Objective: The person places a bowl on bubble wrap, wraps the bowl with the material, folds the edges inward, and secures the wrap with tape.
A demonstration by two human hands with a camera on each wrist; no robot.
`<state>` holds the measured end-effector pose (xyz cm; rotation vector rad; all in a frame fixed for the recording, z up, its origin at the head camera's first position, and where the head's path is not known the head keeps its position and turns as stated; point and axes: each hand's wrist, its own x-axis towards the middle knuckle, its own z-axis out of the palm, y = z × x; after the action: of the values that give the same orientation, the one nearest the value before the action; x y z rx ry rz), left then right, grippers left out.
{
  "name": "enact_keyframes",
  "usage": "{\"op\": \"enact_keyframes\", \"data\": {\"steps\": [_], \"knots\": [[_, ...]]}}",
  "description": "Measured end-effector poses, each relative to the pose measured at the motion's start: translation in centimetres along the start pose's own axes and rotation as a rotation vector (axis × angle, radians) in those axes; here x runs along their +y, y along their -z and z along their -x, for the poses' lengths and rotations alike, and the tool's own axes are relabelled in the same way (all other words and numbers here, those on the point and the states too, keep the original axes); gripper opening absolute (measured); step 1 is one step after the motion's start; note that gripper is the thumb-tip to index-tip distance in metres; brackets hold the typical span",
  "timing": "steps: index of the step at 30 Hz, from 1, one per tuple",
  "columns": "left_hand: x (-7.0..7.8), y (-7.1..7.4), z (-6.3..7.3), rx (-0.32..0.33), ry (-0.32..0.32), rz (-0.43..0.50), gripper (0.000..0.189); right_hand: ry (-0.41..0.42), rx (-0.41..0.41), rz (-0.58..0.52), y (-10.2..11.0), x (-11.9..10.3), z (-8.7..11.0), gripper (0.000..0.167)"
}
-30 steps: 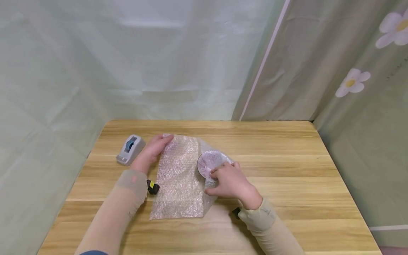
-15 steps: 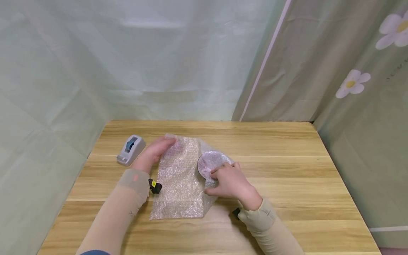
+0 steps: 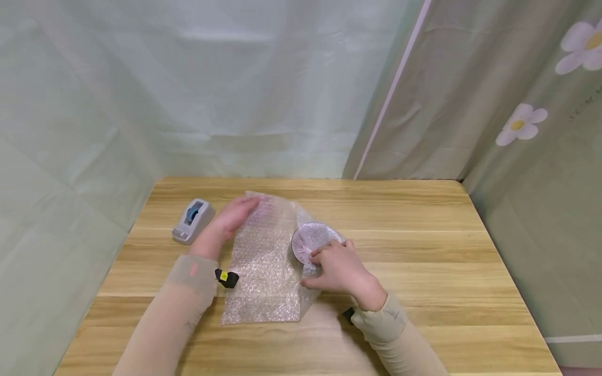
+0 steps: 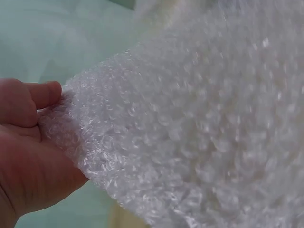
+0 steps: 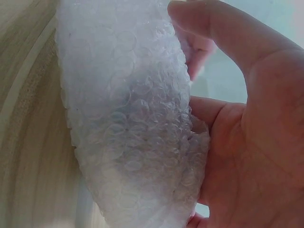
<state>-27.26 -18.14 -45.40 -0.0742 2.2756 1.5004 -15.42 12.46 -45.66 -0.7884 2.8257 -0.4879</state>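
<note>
A sheet of clear bubble wrap (image 3: 265,266) lies on the wooden table. At its far left corner my left hand (image 3: 230,218) pinches the edge between thumb and fingers; the left wrist view shows that corner of wrap (image 4: 156,133) lifted. On the sheet's right side sits a round, dish-like object (image 3: 301,241) with fine radiating lines and a dark rim, partly covered by folded wrap. My right hand (image 3: 340,269) holds the folded wrap down on it, fingers bent over the top. Close up, wrap (image 5: 128,109) hides most of the object beside my thumb and palm.
A grey tape dispenser (image 3: 193,222) with a blue roll stands left of my left hand. The wooden table (image 3: 447,292) ends at a pale curtain (image 3: 282,104) behind, with more curtain along both sides.
The far left corner of the bubble wrap has been raised and shifted slightly right by my left hand. My right hand stays in place on the wrapped round object.
</note>
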Motion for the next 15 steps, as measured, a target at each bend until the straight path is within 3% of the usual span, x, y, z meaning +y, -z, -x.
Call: {"op": "enact_keyframes", "data": {"steps": [5, 10, 15], "knots": [[1.8, -0.8, 1.6, -0.013, -0.06, -0.055, 0.069, 0.0, 0.011, 0.009, -0.2, 0.0, 0.0, 0.056], [2.8, -2.1, 3.4, -0.082, -0.197, -0.016, 0.056, 0.001, 0.001, 0.009, -0.6, 0.0, 0.2, 0.056], [3.3, -3.0, 4.5, -0.158, -0.323, 0.034, 0.047, -0.006, 0.01, 0.012, -0.7, 0.0, 0.2, 0.056]]}}
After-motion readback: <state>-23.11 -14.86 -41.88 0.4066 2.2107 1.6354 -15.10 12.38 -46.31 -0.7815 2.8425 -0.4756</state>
